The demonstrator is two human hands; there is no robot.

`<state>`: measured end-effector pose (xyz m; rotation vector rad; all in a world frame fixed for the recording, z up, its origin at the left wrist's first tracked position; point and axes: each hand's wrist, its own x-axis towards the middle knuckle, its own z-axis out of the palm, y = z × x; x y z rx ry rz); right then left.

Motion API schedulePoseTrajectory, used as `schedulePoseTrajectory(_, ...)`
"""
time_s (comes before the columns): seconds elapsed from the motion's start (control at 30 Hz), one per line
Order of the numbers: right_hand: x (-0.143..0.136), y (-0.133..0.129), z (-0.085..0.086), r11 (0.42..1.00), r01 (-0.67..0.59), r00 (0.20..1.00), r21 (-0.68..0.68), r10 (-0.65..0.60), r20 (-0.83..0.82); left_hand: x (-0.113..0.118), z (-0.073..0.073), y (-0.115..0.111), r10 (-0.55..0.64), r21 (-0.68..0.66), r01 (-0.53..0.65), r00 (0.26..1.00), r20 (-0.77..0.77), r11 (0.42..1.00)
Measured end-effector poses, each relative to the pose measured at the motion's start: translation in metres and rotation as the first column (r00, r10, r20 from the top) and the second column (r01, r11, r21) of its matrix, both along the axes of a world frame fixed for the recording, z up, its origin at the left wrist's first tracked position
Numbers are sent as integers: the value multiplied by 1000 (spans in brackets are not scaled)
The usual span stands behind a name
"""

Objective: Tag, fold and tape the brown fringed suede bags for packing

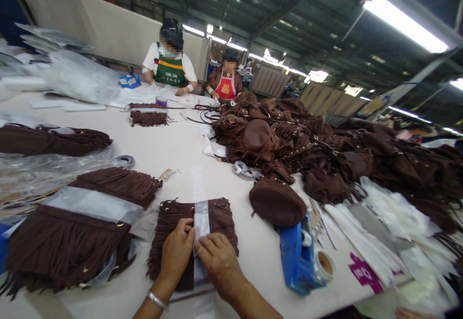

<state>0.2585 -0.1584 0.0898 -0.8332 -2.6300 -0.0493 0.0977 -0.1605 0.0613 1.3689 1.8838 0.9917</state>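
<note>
A brown fringed bag lies flat on the white table in front of me, with a translucent plastic strip running across its middle. My left hand rests on the bag at the strip's left edge, fingers bent and close together; whether something thin is between them is too small to tell. On the strip's right side lies my right hand, its fingers laid flat over the plastic and the bag, gripping nothing visible. A silvery bracelet circles my left wrist.
To the left lie larger fringed bags with a plastic band. A blue tape dispenser and a tape roll stand at right. Brown bags are heaped behind. Two people work across the table.
</note>
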Motion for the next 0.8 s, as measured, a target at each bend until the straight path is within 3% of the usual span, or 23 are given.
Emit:
schedulePoseTrajectory(0.47, 0, -1, -1, 1000, 2, 999, 10, -2, 36, -2, 8, 1, 5, -5, -5, 999, -33, 1000)
schedulePoseTrajectory(0.8, 4, 3, 10, 995, -37, 986, -90, 51, 158, 1, 5, 2, -16, -2, 16, 996, -89, 1000)
